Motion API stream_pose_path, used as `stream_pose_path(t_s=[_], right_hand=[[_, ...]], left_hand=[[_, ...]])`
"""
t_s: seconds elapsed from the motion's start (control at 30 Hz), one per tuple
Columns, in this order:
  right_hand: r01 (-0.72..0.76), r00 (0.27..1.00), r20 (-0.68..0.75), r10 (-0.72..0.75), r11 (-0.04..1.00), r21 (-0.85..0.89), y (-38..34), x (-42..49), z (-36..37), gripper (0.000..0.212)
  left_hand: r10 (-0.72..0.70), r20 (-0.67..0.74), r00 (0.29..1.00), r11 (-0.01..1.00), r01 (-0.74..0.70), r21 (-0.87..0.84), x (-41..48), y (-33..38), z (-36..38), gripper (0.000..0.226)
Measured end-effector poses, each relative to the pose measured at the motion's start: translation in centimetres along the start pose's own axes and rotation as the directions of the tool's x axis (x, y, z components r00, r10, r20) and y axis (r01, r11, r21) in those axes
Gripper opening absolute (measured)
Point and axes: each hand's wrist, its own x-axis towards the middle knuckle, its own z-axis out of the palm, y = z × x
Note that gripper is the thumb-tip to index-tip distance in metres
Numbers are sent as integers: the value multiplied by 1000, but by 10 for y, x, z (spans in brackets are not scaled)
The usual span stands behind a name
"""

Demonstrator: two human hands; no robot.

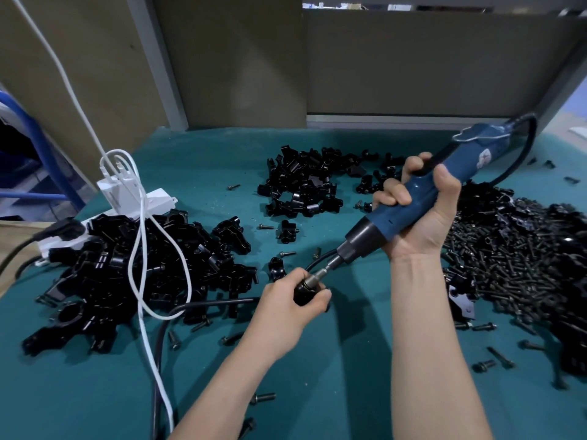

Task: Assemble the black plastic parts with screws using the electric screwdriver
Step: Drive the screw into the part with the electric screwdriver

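The left hand (293, 301) curls its fingers (286, 279) and thumb round a small black part (304, 291), gripping it just above the mat (349, 369). The part sits inside the curl, its top showing between thumb and forefinger.

The right hand (424, 217) wraps all its fingers (394, 194) tight round the blue screwdriver (459, 160), which slants down toward the left fingers. The bit (320, 274) meets the top of the part right at the left thumb tip (whether a screw sits under it cannot be told).

Loose screws (508, 268) lie heaped just outside the right palm. One heap of parts (127, 268) lies outward of the left knuckles, and another (305, 182) lies beyond both sets of fingers. A black cord (197, 304) runs across the mat up to the left fingers.
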Motion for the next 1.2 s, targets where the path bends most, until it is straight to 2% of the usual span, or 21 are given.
stream_pose_path(t_s=[0.07, 0.17, 0.23, 0.33, 0.4, 0.5, 0.53, 0.63, 0.8, 1.1, 1.2], right_hand=[[-5, 998, 57, 4, 1000, 23, -3, 0, 0, 48], [15, 998, 56, -18, 999, 45, -7, -1, -1, 49], [30, 998, 43, -34, 995, 94, -11, -2, -2, 50], [67, 997, 26, -72, 986, 151, -25, -4, -7, 50], [95, 995, -32, -93, 992, 83, -35, -6, -10, 43], [141, 975, -152, -160, 982, -128, -42, -9, -11, 9], [144, 970, -169, -175, 973, -179, -42, -9, -10, 5], [131, 968, -179, -173, 966, -224, -39, -8, -6, 8], [99, 976, -172, -134, 975, -198, -34, -7, -3, 8], [76, 984, -134, -116, 959, -273, -29, -7, 7, 6], [76, 990, -88, -107, 951, -299, -29, -7, 11, 6]], left_hand=[[-24, 34, 999, 999, 25, -28, -1, 2, 0, 17], [-64, 145, 987, 989, 83, -126, 0, 6, -3, 12], [-63, 197, 978, 988, 89, -126, -1, 8, -7, 10], [-84, 179, 980, 982, 112, -154, -2, 11, -11, 8], [-110, 180, 977, 944, 160, -288, -2, 13, -14, 6], [-113, 234, 966, 872, 209, -443, -1, 16, -16, 10], [-104, 244, 964, 865, 209, -457, -1, 16, -16, 11], [-71, 255, 964, 874, 184, -450, -2, 15, -15, 14], [-20, 253, 967, 884, 135, -448, -2, 11, -14, 19], [-36, 248, 968, 893, 142, -427, 1, 5, -10, 9], [-53, 249, 967, 897, 156, -414, 1, 4, -8, 21]])
